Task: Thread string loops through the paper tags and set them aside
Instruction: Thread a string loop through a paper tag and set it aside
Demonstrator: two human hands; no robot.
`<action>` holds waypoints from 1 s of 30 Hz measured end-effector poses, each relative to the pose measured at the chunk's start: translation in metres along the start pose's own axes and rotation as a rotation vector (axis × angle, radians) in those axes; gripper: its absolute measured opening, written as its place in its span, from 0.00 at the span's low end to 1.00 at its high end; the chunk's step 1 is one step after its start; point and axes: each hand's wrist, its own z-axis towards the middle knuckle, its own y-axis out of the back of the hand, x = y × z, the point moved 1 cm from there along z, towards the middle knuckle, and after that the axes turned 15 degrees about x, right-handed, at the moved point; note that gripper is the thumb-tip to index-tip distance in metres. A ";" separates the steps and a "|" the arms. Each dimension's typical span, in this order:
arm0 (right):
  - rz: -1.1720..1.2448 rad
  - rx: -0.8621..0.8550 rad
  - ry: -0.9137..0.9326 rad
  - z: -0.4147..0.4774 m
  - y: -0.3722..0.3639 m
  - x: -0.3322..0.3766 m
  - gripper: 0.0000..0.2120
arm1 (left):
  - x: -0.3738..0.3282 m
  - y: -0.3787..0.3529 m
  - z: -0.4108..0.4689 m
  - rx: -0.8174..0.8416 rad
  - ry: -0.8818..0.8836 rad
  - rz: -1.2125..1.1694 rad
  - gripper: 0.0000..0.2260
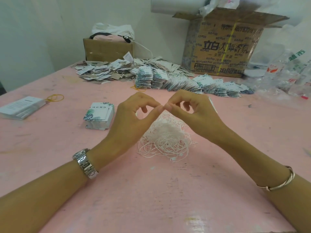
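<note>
Pinching thumb to forefinger, the left hand [133, 118] and right hand [190, 111] meet where strands rise from the tangled white string loops [165, 137]. The strand between them is too fine to see, and only a white edge of a paper tag [212, 105] shows behind the right palm. Leaf-printed tags [99, 116] sit stacked beside the left hand; the small cardboard box [107, 47] holds cloth.

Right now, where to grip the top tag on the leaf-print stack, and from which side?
Probably its right edge, coming from the right: the tag stack lies flat with upper tags fanned rightward, so fingers can pinch that exposed edge, and the left hand is nearest.
</note>
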 end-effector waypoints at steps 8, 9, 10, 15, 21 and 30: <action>0.138 0.249 -0.189 -0.003 -0.001 -0.011 0.05 | 0.001 0.012 0.003 -0.193 -0.007 -0.033 0.05; 0.065 0.223 -0.179 -0.004 -0.002 -0.012 0.04 | 0.002 0.013 0.003 -0.207 -0.008 -0.042 0.05; -0.022 0.177 -0.160 -0.004 -0.002 -0.013 0.04 | 0.002 0.013 0.004 -0.212 -0.005 -0.054 0.05; 0.026 -0.110 -0.040 -0.002 0.002 -0.005 0.05 | 0.006 0.010 0.004 -0.132 0.033 -0.118 0.06; 0.322 -0.221 -0.050 0.001 0.014 -0.005 0.05 | 0.005 0.004 0.002 -0.084 0.015 -0.092 0.08; 0.622 -0.394 -0.265 0.000 0.021 -0.031 0.11 | 0.007 0.010 0.003 -0.096 0.042 -0.146 0.06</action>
